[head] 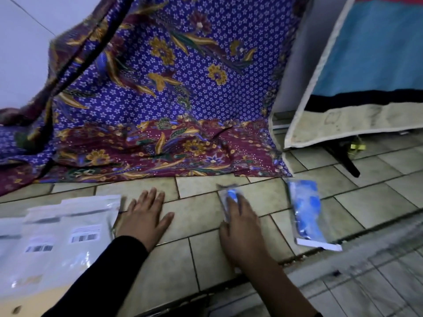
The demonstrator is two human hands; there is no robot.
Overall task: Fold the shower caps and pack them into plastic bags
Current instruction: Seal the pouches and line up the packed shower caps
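A clear plastic bag with a folded blue shower cap (229, 197) lies on the tiled floor at centre. My right hand (242, 227) lies flat on top of it, fingers straight, covering most of it. A second packed bag with a blue cap (307, 213) lies to the right, apart from the hand. My left hand (146, 216) rests flat on the tiles with fingers spread, just right of a stack of empty white bags (64, 236) with barcode labels.
A purple and maroon batik cloth (160, 99) hangs down and spreads on the floor behind the hands. A fabric-covered cabinet (357, 88) stands at the right, with a dark object under it. A floor step edge (320, 255) runs across at the lower right.
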